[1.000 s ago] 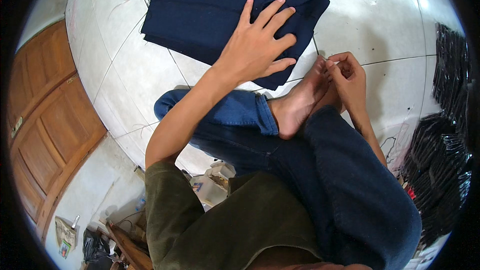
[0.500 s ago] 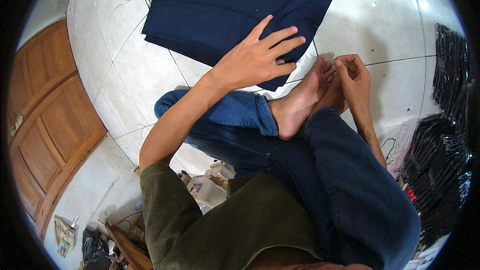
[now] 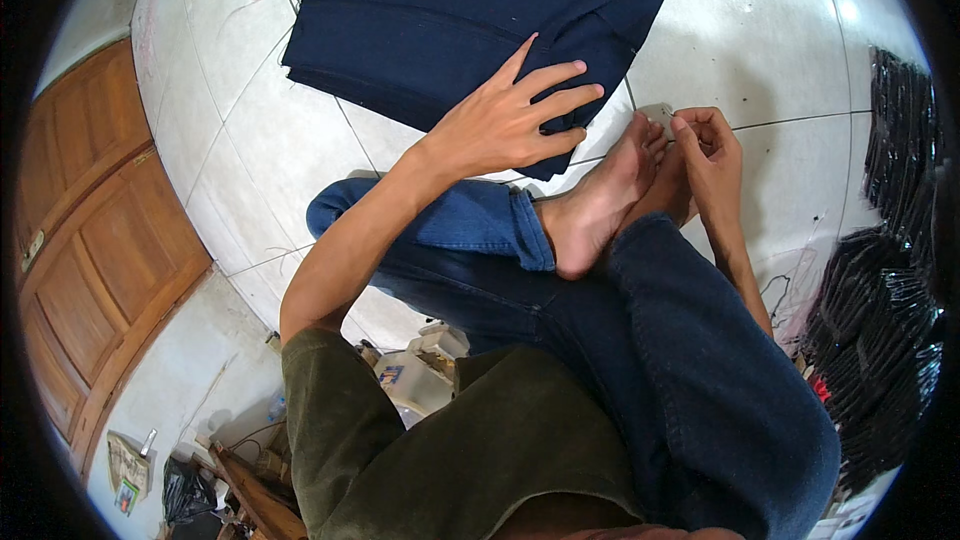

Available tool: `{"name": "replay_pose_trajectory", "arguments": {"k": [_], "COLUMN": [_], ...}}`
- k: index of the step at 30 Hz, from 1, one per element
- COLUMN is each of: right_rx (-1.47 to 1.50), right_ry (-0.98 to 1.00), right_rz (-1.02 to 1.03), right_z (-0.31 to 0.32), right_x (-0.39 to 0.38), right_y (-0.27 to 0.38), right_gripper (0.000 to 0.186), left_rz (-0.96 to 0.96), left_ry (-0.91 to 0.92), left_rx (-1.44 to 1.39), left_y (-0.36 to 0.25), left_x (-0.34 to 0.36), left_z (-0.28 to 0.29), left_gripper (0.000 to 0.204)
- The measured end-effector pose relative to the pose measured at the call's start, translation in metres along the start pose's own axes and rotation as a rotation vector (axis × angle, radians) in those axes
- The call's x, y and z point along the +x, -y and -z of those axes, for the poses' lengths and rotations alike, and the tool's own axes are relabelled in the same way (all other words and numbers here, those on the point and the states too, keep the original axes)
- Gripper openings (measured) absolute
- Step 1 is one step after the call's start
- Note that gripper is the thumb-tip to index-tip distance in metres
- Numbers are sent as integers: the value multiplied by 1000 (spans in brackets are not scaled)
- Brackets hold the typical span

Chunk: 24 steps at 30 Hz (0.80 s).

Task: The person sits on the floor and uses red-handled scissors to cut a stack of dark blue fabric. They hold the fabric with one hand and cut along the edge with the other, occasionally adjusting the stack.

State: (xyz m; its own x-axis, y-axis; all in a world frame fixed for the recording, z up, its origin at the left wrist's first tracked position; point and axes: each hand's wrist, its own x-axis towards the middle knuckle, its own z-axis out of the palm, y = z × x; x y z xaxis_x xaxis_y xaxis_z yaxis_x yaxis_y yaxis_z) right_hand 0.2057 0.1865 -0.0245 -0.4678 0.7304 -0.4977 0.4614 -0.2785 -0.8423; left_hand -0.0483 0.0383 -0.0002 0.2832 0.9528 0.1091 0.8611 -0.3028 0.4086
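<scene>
A folded stack of dark navy cloth (image 3: 450, 30) lies on the tiled floor ahead of me. My left hand (image 3: 510, 120) rests on the cloth's near right corner, palm down with its fingers spread. Beside my bare feet (image 3: 598, 215), my right hand (image 3: 708, 145) is closed in a pinch, thumb against forefinger. A tiny thin, shiny tip sticks out at the pinch, but it is too small for me to name. The right hand's other fingers are curled in.
White floor tiles (image 3: 790, 170) surround the cloth. Along the right lie piles of black, glossy strips (image 3: 870, 330). At the left is a wooden door (image 3: 110, 280). Pale plastic containers (image 3: 415, 370) stand behind my left arm, with a black bag (image 3: 188, 490) and clutter at lower left.
My left hand has shifted very slightly to the left, the cloth's near edge moving a touch with it. The right hand keeps its pinch, almost still.
</scene>
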Motion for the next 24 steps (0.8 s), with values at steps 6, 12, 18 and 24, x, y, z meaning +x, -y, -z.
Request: {"name": "replay_pose_trajectory", "arguments": {"k": [6,12,18,24], "right_rx": [11,-22,1,11], "right_ry": [19,28,224,524], "right_rz": [12,10,182,114], "right_z": [2,0,-12,-49], "right_x": [0,0,-2,0], "right_y": [-5,5,23,59], "right_gripper": [19,17,33,32], "left_rz": [-3,238,236,220], "left_ry": [-51,-296,-382,-410], "left_rx": [-14,-330,-252,-231], "left_y": [6,26,42,45], "left_x": [-2,6,14,15], "left_z": [9,19,13,11], "left_gripper": [17,14,15,15]}}
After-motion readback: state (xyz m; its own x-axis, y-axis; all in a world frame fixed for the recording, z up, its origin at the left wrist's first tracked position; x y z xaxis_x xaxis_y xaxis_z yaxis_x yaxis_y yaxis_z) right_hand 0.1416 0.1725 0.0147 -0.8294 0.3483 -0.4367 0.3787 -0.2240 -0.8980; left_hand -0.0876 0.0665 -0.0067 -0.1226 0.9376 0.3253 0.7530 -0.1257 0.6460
